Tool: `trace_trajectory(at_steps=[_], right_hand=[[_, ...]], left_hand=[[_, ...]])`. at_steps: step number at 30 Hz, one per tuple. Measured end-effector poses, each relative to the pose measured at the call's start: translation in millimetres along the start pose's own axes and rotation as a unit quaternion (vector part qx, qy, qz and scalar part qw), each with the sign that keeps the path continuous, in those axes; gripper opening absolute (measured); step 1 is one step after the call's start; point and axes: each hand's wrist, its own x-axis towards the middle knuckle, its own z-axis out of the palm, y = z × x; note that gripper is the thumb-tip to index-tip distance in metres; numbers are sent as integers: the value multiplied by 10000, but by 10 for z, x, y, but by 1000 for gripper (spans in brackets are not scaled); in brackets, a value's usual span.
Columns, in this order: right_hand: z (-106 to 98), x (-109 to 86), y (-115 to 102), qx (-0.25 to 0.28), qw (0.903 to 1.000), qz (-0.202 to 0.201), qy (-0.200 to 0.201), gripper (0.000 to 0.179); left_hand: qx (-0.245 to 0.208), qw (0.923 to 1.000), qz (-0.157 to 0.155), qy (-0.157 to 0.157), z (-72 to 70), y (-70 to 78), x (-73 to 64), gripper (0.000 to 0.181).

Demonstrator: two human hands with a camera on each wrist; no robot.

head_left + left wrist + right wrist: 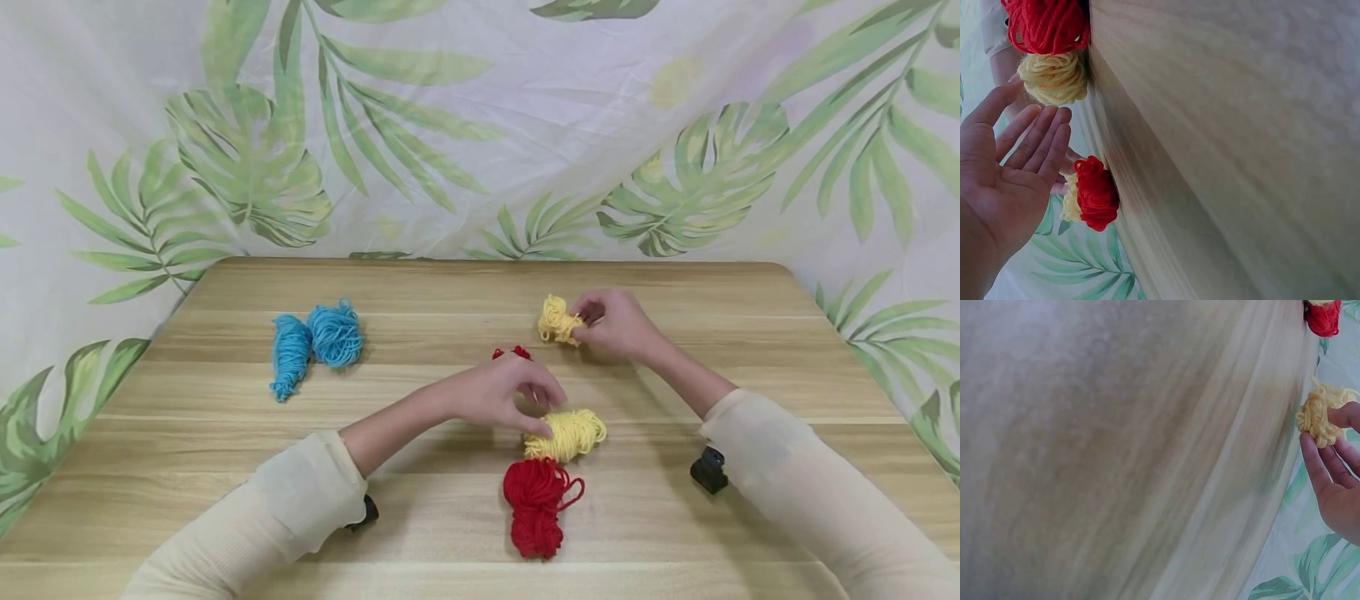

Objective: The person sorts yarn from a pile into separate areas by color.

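Yellow yarn bundle (557,320) is pinched in my right hand (617,323); my left hand (501,392), fingers straight, holds nothing. Blue pair (315,340) looks grouped; reds remain apart.

wooden table (225,517) | on it: blue yarn bundles (315,342), yellow yarn bundle (566,433), red yarn bundle (534,507)
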Motion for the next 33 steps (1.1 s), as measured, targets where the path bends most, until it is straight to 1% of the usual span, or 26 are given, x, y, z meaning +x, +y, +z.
trace_trajectory(at_steps=[4, 11, 14, 21, 27, 33], right_hand=[[-24, 18, 9, 11, 10000, 16, 20, 18], [-53, 56, 29, -29, 9999, 62, 88, 20], [-52, 71, 39, -31, 9999, 79, 127, 20], [-50, 86, 40, -55, 9997, 168, 157, 20], [-50, 94, 27, -20, 9997, 190, 142, 21], [-38, 129, 40, -31, 9995, 245, 198, 21]], left_hand=[[-4, 9999, 34, -136, 6, -3, 11, 30], [112, 9994, -68, -318, 6, 10, 8, 33], [164, 9992, -82, -355, 10, 8, 15, 32], [99, 9990, -236, -373, 25, 20, 31, 34], [43, 9984, -352, -447, 47, 24, 48, 36], [101, 9979, -357, -523, 54, 18, 61, 33]])
